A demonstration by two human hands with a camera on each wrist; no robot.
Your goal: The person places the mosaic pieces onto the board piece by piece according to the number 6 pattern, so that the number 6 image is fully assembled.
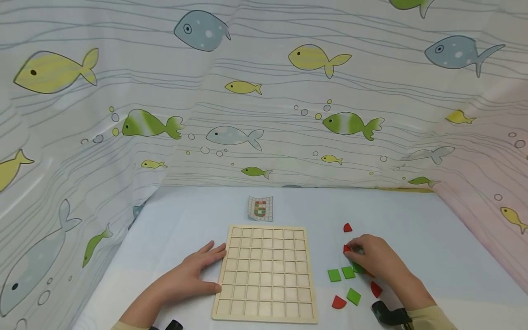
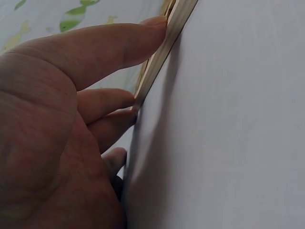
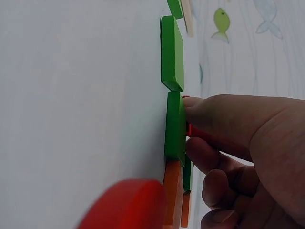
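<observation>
A wooden grid board (image 1: 266, 272) lies flat on the table, its squares bare. My left hand (image 1: 187, 277) rests at the board's left edge with fingers spread; in the left wrist view the thumb (image 2: 143, 40) touches the wooden rim. To the right of the board, my right hand (image 1: 377, 256) pinches a red quarter-round tile (image 1: 346, 249) between thumb and fingers. Beneath and beside that hand lie green square tiles (image 1: 348, 272) and orange tiles (image 3: 172, 191), partly covered by it in the head view.
Another red quarter-round tile (image 1: 348, 228) lies beyond the right hand, with more red tiles (image 1: 339, 302) and a green square (image 1: 353, 296) nearer. A small paper card (image 1: 260, 208) with a coloured grid pattern sits behind the board. Fish-printed cloth (image 1: 288, 101) surrounds the table.
</observation>
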